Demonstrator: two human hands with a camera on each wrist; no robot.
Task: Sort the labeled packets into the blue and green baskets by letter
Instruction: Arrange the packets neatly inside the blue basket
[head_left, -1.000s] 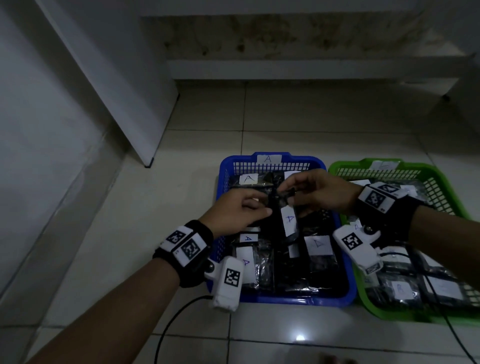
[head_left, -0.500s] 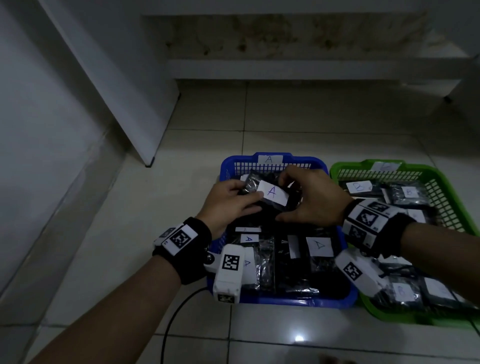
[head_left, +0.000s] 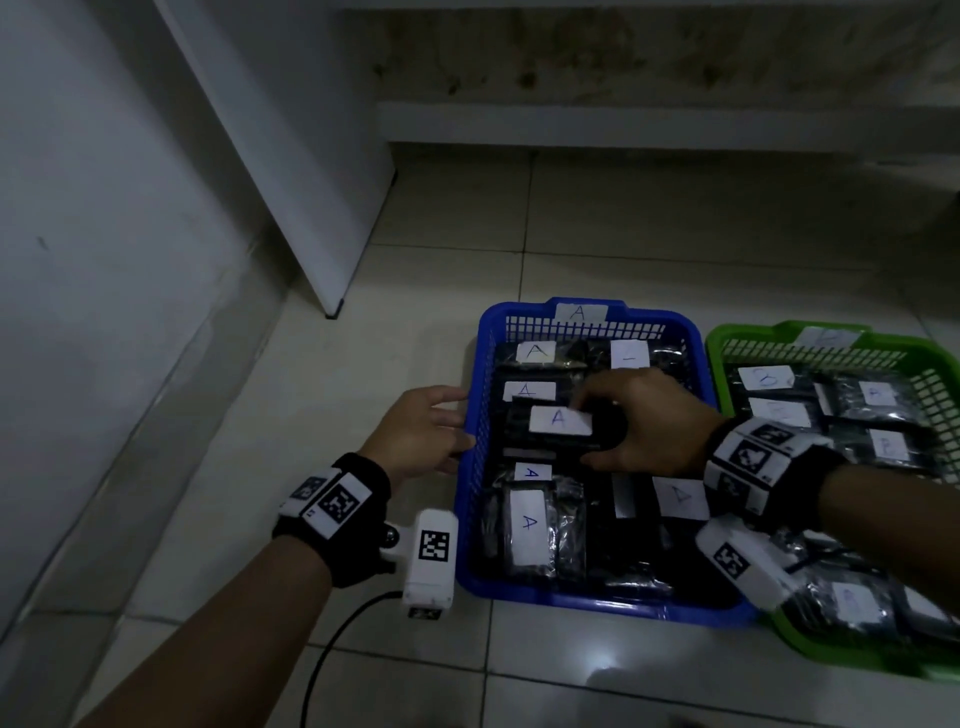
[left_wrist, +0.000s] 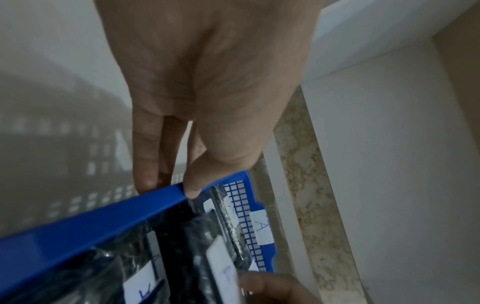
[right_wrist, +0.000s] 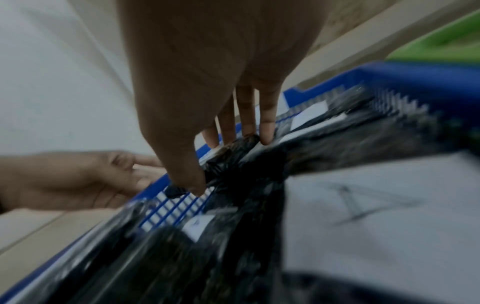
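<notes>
A black packet with a white label A hangs low over the middle of the blue basket. My right hand grips it from the right, thumb on the near edge and fingers on the far edge. The right wrist view shows the same grip on the crinkled packet, blurred. My left hand is at the basket's left rim. In the left wrist view its straight fingers and thumb touch that rim and hold nothing. The green basket stands to the right.
Several A-labelled packets fill the blue basket, and labelled packets fill the green one. Both stand on a tiled floor. A white wall and a leaning white panel are to the left, a low ledge behind. A black cable trails from my left wrist.
My left hand has let go of the A packet and moved left to the basket's rim. My right hand alone has brought the packet lower over the basket's middle.
</notes>
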